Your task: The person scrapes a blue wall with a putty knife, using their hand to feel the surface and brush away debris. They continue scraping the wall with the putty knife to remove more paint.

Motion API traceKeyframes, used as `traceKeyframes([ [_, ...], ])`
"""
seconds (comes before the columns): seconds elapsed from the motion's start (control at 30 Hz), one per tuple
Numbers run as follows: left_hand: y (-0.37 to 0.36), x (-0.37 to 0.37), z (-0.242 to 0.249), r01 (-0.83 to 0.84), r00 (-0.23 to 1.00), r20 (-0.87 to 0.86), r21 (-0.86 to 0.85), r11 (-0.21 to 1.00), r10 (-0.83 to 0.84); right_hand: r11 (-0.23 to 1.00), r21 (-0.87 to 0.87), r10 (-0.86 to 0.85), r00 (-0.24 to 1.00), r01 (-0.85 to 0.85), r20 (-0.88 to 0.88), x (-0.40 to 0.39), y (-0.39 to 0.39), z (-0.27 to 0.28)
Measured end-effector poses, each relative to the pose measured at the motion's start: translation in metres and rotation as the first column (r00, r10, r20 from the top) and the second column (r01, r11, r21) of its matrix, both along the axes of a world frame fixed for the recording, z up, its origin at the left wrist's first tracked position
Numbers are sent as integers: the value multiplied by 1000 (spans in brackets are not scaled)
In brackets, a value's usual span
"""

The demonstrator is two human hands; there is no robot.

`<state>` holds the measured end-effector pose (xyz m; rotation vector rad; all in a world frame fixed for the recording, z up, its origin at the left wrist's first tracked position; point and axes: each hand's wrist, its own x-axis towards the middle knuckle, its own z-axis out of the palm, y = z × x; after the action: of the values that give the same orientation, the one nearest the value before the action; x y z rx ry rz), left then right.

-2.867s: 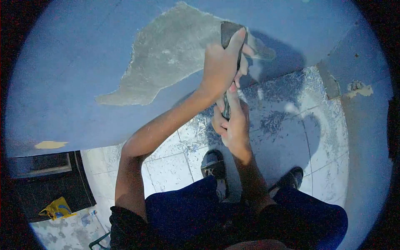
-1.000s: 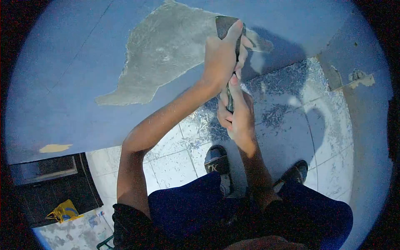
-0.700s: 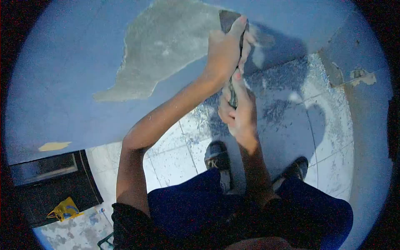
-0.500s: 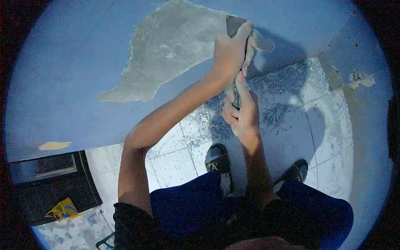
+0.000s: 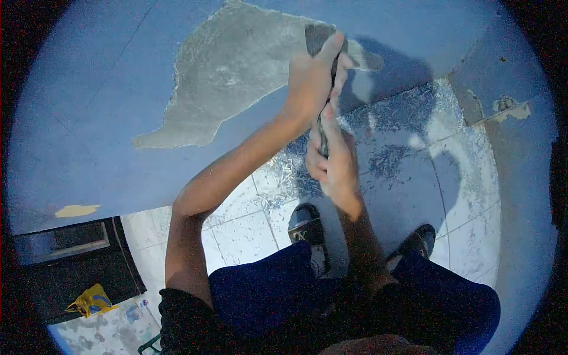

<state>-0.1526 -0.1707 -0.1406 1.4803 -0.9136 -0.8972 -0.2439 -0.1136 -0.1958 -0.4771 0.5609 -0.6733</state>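
Left hand [image 5: 313, 77] closed round a scraper [image 5: 318, 38] just below its blade, thumb along the blade; right hand [image 5: 336, 160] wrapped about the handle, nearer the body. Blade lies at the right part of a bare grey patch [image 5: 231, 83] on the blue wall [image 5: 106, 124]. Left sandal [image 5: 306, 223]: pale emblem, a K legible. Yellow bag [image 5: 93, 300], near left: blue mark, too small to read. Flakes [image 5: 390, 163] litter the tiled floor [image 5: 239, 234].
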Motion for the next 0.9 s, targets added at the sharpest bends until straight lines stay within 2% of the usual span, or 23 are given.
traceKeyframes([
  [0.13,8,-2,-4,-38,995,-96,45,998,42,1000,1,-14,999,14,-40,-3,11,1],
  [0.3,1,2,7,30,996,-79,-21,999,-31,999,-49,21,1000,-21,-3,-1,-3,0],
  [0.4,6,4,-7,35,999,19,-44,998,-34,1000,-8,-22,999,22,25,4,6,-5],
  [0.5,12,8,-1,70,994,-94,62,996,-64,999,-35,32,993,-36,-112,0,-1,-2],
  [0.6,17,2,7,113,990,-87,56,992,-108,998,-55,-1,993,-5,-120,-17,-5,1],
  [0.63,21,3,6,139,980,-143,15,990,-135,994,-106,-47,991,34,-122,-25,-5,5],
  [0.73,44,15,-5,153,970,-188,-5,988,-152,900,-422,-285,878,108,-384,-50,-20,-3],
  [0.77,51,20,-13,161,959,-237,14,987,-153,864,-496,-318,857,87,-404,-57,-30,-3],
  [0.83,64,36,-34,251,964,-141,190,949,-227,780,-625,-377,813,20,-445,-68,-47,5],
  [0.9,77,46,-60,293,955,-57,314,903,-290,568,-818,-428,819,-84,-381,-62,-55,17],
])
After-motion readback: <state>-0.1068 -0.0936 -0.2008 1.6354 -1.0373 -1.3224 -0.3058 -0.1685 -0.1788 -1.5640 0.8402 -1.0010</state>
